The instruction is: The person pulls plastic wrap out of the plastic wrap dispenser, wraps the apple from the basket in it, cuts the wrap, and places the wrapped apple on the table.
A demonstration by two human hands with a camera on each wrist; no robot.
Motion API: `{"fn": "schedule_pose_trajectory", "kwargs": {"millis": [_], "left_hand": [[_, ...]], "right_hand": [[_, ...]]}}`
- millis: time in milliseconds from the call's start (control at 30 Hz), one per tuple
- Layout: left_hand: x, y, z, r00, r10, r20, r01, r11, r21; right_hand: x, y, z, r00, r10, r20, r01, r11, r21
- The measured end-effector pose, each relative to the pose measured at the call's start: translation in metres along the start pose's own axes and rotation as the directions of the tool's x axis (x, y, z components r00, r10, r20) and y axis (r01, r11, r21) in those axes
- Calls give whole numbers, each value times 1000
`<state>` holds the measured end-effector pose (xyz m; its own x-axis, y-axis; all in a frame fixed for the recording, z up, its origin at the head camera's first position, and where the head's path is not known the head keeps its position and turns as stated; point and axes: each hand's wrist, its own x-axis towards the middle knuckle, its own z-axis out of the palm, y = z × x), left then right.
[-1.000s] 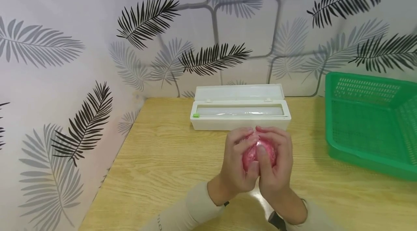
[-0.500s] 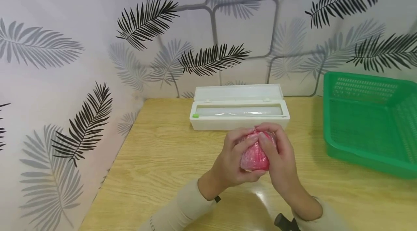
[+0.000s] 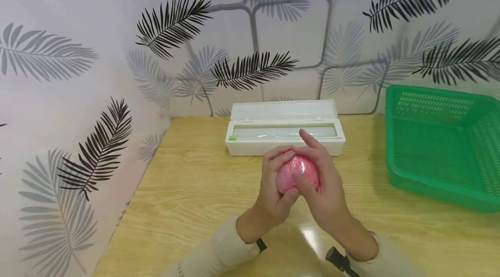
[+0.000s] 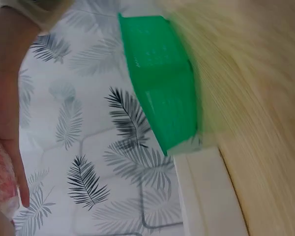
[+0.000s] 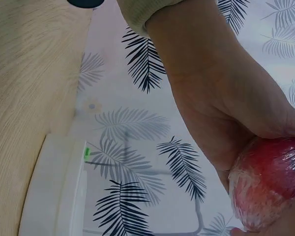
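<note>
A round red apple (image 3: 300,166) wrapped in shiny clear film is held between both hands above the table. My left hand (image 3: 269,192) curls round its left side, with the thumb below. My right hand (image 3: 327,194) grips it from the right, thumb pressed on its front and one finger raised clear of it. In the right wrist view the film on the apple (image 5: 270,182) looks wrinkled. Only part of the apple (image 4: 0,177) shows at the left wrist view's edge. Behind the hands is a white cling film box (image 3: 281,147), lid up, with a film roll (image 3: 285,132) inside.
A green slatted plastic basket (image 3: 441,192) stands at the right of the wooden table (image 3: 187,207). On the box's left end sits a small green slider (image 3: 232,137). A leaf-patterned wall covering (image 3: 289,90) rises behind and to the left of the table.
Both hands have shifted slightly left with the apple, turning it and regripping. The right thumb has moved down its front, and a right finger has lifted off. Box and basket stay put.
</note>
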<state>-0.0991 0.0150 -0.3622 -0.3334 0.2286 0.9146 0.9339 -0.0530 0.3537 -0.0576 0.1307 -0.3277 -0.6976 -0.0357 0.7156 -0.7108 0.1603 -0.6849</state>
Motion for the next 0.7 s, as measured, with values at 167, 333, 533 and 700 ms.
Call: {"fn": "schedule_pose_trajectory", "kwargs": {"millis": [167, 333, 533, 700], "left_hand": [[9, 10, -4, 964, -262, -45, 242, 934, -262], [19, 28, -11, 905, -424, 32, 408, 847, -341], [22, 32, -21, 917, -373, 140, 398, 881, -257], [18, 23, -25, 949, -213, 232, 242, 965, -104]], "right_hand": [[3, 1, 7, 980, -198, 28, 200, 972, -126], [5, -2, 11, 976, -217, -10, 216, 974, -75], [4, 5, 7, 997, -81, -20, 82, 996, 40], [3, 8, 0, 993, 118, -1, -117, 984, 132]]}}
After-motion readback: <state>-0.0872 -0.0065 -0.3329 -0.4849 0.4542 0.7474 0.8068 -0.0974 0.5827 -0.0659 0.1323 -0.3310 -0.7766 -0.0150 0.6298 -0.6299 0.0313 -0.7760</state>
